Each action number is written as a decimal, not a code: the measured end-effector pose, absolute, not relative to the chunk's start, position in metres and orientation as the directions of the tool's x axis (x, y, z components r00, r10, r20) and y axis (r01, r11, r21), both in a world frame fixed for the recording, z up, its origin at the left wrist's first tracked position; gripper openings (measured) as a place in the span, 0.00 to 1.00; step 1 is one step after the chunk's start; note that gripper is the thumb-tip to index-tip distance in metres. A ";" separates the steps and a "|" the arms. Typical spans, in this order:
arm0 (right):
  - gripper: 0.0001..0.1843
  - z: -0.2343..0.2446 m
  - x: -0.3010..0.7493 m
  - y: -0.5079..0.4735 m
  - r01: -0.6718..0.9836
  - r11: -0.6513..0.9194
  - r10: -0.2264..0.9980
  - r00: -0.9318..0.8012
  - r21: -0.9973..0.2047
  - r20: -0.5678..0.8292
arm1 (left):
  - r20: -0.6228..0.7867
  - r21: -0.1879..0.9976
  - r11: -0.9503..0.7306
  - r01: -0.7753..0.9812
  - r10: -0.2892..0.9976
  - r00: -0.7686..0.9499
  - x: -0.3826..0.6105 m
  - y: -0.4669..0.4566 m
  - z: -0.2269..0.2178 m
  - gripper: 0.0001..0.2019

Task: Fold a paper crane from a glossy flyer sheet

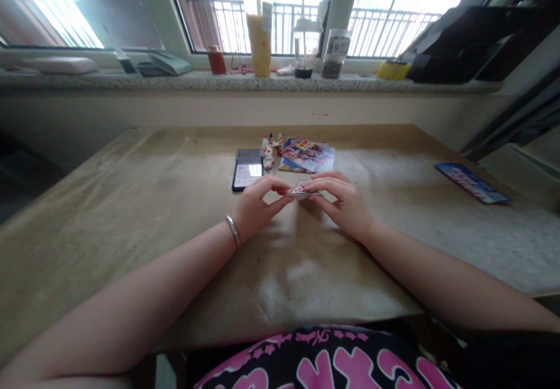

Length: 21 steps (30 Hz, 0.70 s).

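Observation:
A small piece of folded printed paper [299, 189], whitish with red marks, is held level just above the table between both hands. My left hand [259, 201], with a silver bracelet at the wrist, pinches its left edge between thumb and fingers. On the other side, my right hand [342, 203] grips it with the thumb beneath and the fingers over the top, covering part of it. Just beyond my left hand lies a phone [248, 174] with its screen lit. Colourful folded paper shapes [270, 151] sit beside it, and printed sheets [308, 156] lie stacked behind the held paper.
At the right of the table [131, 202] lies a blue printed packet or leaflet [471, 182]. Along the windowsill [219, 82] stand a tall yellow drink cup [261, 45], a red-lidded jar [216, 60], clear containers [336, 53] and a black bag [455, 45].

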State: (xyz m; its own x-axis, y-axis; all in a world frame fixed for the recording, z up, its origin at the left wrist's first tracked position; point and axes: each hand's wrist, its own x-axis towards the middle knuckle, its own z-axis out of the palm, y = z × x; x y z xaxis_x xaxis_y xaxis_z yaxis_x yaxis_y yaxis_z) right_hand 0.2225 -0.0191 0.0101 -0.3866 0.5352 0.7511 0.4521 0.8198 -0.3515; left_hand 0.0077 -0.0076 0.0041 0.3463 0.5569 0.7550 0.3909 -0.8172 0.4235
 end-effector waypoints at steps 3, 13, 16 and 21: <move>0.09 0.010 0.223 -0.019 0.449 0.824 0.529 -0.387 -0.346 0.756 | 0.724 0.446 -0.800 0.401 0.586 0.364 0.008 -0.007 0.003 0.09; 0.10 0.009 0.223 -0.019 0.462 0.817 0.538 -0.394 -0.346 0.745 | 0.740 0.447 -0.816 0.366 0.568 0.362 0.006 -0.005 0.004 0.05; 0.11 0.010 0.223 -0.019 0.461 0.816 0.541 -0.394 -0.349 0.743 | 0.746 0.448 -0.819 0.359 0.564 0.354 0.006 -0.005 0.003 0.05; 0.11 0.010 0.223 -0.020 0.456 0.811 0.554 -0.395 -0.367 0.733 | 0.768 0.425 -0.828 0.365 0.544 0.338 0.007 -0.004 0.003 0.05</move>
